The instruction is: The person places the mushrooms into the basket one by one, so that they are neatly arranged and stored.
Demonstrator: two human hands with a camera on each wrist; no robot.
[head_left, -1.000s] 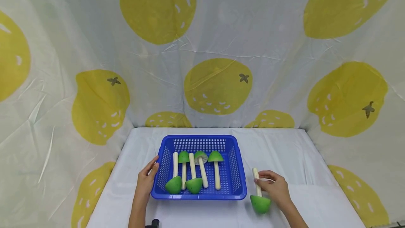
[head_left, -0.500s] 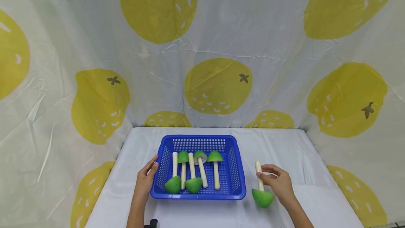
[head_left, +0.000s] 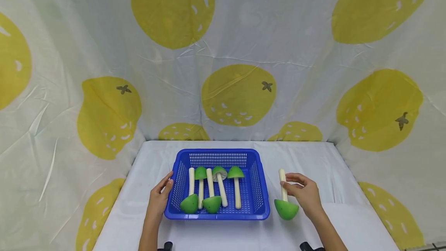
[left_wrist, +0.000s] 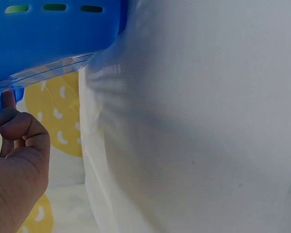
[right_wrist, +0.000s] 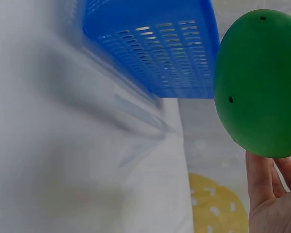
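My right hand pinches the pale stem of a green-capped toy mushroom and holds it cap down, to the right of a blue plastic basket. In the right wrist view the smooth green cap, with small dark spots, covers the stem and part of the fingers. My left hand grips the basket's left rim. In the left wrist view its curled fingers meet the blue edge. Inside the basket lie several similar mushrooms side by side, some with caps near and some with caps far.
The basket stands on a table with a white cloth. Behind and at both sides hangs a pale curtain printed with yellow lemons. Dark wrist-camera parts show at the bottom edge by the arms.
My right hand has lifted the mushroom upward and away from me, still beside the basket. The left hand and the basket have kept their places.
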